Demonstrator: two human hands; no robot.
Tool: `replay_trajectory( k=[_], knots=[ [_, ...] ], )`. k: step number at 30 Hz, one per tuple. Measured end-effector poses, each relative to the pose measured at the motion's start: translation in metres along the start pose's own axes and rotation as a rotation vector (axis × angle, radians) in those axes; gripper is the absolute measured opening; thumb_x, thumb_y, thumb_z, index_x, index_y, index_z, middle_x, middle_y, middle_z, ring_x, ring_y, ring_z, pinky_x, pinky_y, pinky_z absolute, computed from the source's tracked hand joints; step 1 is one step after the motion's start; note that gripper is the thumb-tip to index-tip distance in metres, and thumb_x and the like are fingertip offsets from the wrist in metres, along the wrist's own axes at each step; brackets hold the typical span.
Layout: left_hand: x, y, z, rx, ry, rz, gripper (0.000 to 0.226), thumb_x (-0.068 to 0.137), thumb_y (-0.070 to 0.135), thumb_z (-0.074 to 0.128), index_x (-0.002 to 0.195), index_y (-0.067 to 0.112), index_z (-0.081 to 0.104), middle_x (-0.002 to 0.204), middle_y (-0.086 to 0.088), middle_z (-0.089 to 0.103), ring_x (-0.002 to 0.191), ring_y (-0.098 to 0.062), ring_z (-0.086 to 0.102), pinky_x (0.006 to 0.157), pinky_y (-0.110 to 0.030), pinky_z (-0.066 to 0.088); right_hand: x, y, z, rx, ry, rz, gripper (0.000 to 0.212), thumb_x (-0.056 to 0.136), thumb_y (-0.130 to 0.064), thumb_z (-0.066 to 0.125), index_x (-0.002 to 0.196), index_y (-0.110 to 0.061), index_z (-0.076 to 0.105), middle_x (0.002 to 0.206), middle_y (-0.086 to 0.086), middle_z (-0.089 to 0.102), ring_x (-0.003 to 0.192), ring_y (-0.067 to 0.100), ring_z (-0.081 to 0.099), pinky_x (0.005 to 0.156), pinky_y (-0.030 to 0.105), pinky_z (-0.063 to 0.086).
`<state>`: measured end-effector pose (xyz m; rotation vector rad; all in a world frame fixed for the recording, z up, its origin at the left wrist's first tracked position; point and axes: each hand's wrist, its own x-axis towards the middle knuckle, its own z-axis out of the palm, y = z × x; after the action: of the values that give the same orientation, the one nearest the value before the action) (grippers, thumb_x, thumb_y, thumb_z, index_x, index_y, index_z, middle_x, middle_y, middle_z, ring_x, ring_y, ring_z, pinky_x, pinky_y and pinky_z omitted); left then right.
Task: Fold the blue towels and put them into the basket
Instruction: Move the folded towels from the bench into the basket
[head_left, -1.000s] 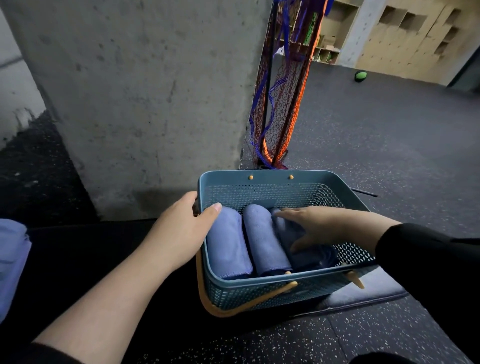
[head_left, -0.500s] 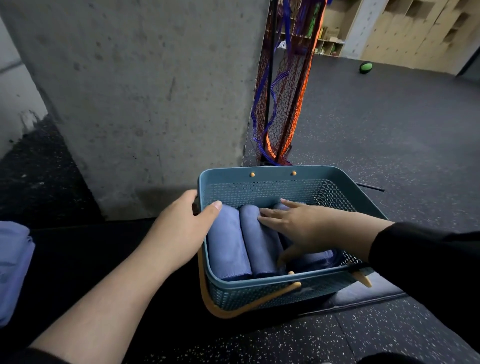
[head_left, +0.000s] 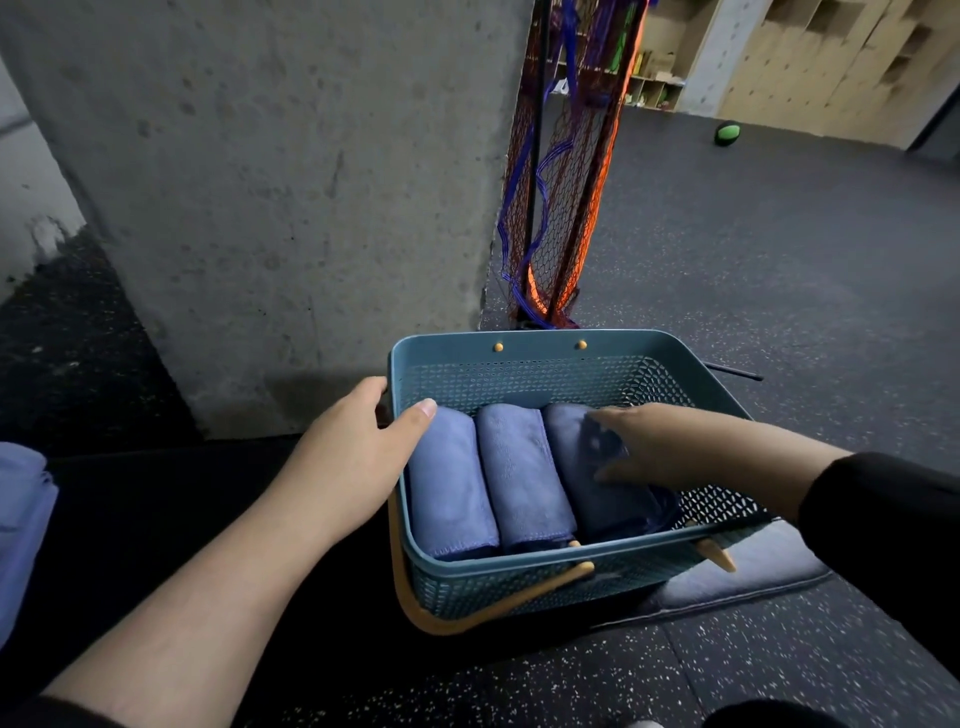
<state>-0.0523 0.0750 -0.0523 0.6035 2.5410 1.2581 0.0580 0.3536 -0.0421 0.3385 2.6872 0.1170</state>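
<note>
A teal perforated basket (head_left: 545, 577) with an orange handle stands on the dark floor mat. Three rolled blue towels lie side by side in it: the left towel (head_left: 449, 488), the middle towel (head_left: 519, 480) and the right towel (head_left: 597, 493). My left hand (head_left: 353, 457) grips the basket's left rim, thumb over the edge and touching the left towel. My right hand (head_left: 660, 447) lies on the right towel, fingers straight and pressing it, thumb underneath toward me. Another blue towel (head_left: 748, 571) lies flat under the basket's right corner.
A concrete pillar (head_left: 291, 182) rises right behind the basket. A red and blue net (head_left: 566, 171) on a pole hangs beside it. A pile of blue cloth (head_left: 21, 525) lies at the left edge. A green ball (head_left: 727, 132) rests far off on the floor.
My right hand has slid from the middle towel to the right towel. The three rolls now lie more evenly. My left hand has stayed on the rim.
</note>
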Motion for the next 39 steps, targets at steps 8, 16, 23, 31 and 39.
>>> replay_trajectory(
  k=[8, 16, 23, 31, 39],
  knots=[
    [0.0, -0.001, 0.001, 0.004, -0.002, 0.011, 0.042, 0.093, 0.055, 0.053, 0.126, 0.03, 0.06, 0.123, 0.012, 0.067, 0.114, -0.014, 0.062, 0.1, -0.041, 0.049, 0.006, -0.008, 0.005, 0.139, 0.047, -0.034, 0.052, 0.087, -0.049, 0.071, 0.127, -0.018, 0.056, 0.115, 0.004, 0.068, 0.093, 0.022, 0.059, 0.075, 0.032, 0.043],
    [-0.002, -0.001, -0.004, 0.052, -0.012, 0.021, 0.051, 0.096, 0.06, 0.048, 0.134, 0.029, 0.058, 0.133, 0.007, 0.064, 0.123, -0.017, 0.058, 0.1, -0.036, 0.046, -0.006, 0.001, -0.044, 0.052, 0.408, 0.042, 0.028, 0.101, -0.044, 0.048, 0.109, -0.023, 0.066, 0.099, 0.005, 0.072, 0.087, 0.029, 0.067, 0.074, 0.037, 0.053],
    [-0.019, -0.002, -0.043, 0.07, 0.097, -0.013, 0.044, 0.098, 0.049, 0.053, 0.135, 0.027, 0.059, 0.113, 0.013, 0.067, 0.11, -0.013, 0.062, 0.096, -0.03, 0.047, -0.028, -0.065, -0.101, 0.304, 0.659, -0.124, 0.027, 0.098, -0.035, 0.057, 0.089, -0.012, 0.068, 0.075, 0.004, 0.067, 0.073, 0.029, 0.057, 0.07, 0.035, 0.042],
    [-0.062, -0.079, -0.158, 0.067, 0.478, -0.061, 0.018, 0.101, 0.032, 0.052, 0.111, 0.029, 0.067, 0.09, 0.01, 0.068, 0.088, -0.013, 0.063, 0.074, -0.031, 0.048, -0.024, -0.266, -0.13, 0.568, 0.605, -0.403, 0.025, 0.089, -0.05, 0.055, 0.091, -0.031, 0.072, 0.076, -0.016, 0.069, 0.074, -0.005, 0.061, 0.069, 0.025, 0.042],
    [-0.121, -0.174, -0.241, 0.205, 0.714, -0.121, 0.018, 0.101, 0.023, 0.054, 0.1, 0.016, 0.071, 0.089, 0.001, 0.068, 0.082, -0.013, 0.061, 0.076, -0.03, 0.046, 0.012, -0.423, -0.092, 0.734, 0.326, -0.519, 0.025, 0.094, -0.046, 0.062, 0.11, -0.028, 0.068, 0.09, -0.014, 0.069, 0.083, 0.006, 0.064, 0.072, 0.025, 0.044]
  ],
)
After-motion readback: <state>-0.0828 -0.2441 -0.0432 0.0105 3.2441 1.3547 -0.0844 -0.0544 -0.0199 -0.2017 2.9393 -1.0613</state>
